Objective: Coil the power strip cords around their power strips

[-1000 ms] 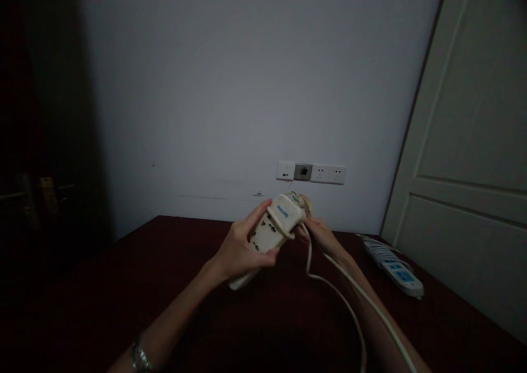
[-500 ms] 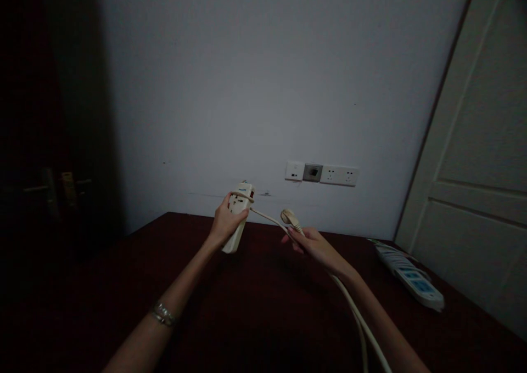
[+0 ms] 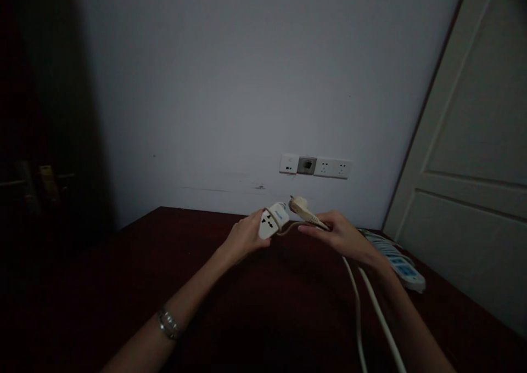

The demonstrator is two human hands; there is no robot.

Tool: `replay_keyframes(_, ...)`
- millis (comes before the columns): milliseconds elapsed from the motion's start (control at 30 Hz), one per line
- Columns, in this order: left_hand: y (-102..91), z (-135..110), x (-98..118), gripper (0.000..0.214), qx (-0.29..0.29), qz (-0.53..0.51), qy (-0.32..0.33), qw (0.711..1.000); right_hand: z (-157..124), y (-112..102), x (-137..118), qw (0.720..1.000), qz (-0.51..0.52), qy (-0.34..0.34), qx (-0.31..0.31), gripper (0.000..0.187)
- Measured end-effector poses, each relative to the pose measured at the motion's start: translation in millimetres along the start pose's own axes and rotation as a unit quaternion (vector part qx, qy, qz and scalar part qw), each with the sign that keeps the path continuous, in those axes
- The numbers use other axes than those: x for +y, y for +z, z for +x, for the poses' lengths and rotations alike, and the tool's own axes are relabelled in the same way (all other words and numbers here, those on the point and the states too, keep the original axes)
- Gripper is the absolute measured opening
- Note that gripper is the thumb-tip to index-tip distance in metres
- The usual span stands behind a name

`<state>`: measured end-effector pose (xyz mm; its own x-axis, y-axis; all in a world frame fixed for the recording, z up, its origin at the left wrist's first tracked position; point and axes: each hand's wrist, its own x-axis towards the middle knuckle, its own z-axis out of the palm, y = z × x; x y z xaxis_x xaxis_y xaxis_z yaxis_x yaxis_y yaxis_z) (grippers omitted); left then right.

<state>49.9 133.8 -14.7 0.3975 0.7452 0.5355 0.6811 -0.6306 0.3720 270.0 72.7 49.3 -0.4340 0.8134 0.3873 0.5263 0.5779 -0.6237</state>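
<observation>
My left hand [image 3: 244, 237] is closed around a cream power strip [image 3: 272, 222], its socket face turned toward me, held above the dark red table [image 3: 123, 285]. My right hand [image 3: 341, 235] grips the cream plug [image 3: 302, 209] by its neck, the plug head pointing left and almost touching the strip's upper end. The strip's white cord [image 3: 362, 307] loops from the strip under my right hand and runs down past my right forearm. A bracelet sits on my left wrist.
A second white power strip with blue buttons [image 3: 401, 266] lies at the table's right edge. A row of wall sockets [image 3: 316, 167] sits on the grey wall behind. A cream door [image 3: 473, 170] stands at the right; a dark door with handles is at the left.
My hands came back together: the strip has been lowered and turned face toward me, and the plug moved left until it sits beside the strip's end.
</observation>
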Motion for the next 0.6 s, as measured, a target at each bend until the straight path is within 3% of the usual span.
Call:
replay_keyframes(167,19.9,-14.3,28.8,0.074,-0.095,0.1,0.073,0.988,-3.3,-6.2,2.7,0.999,-0.015,-0.012,-0.04,0.032)
replay_keyframes(333,13.0,-25.3,53.8,0.078,-0.145,0.096,0.177,0.969,-5.1,-11.0,7.1,1.0,0.007,-0.004,-0.019,0.036)
replay_keyframes(467,5.1,-31.0,68.6,0.072,-0.141,0.042,0.224,0.963,-5.5,-14.7,15.2,0.999,0.03,-0.001,0.037,0.036)
replay_keyframes(600,4.0,-33.5,73.3,0.067,-0.096,-0.029,0.275,0.956,-0.8,-11.7,28.1,0.994,0.067,-0.012,0.089,0.037)
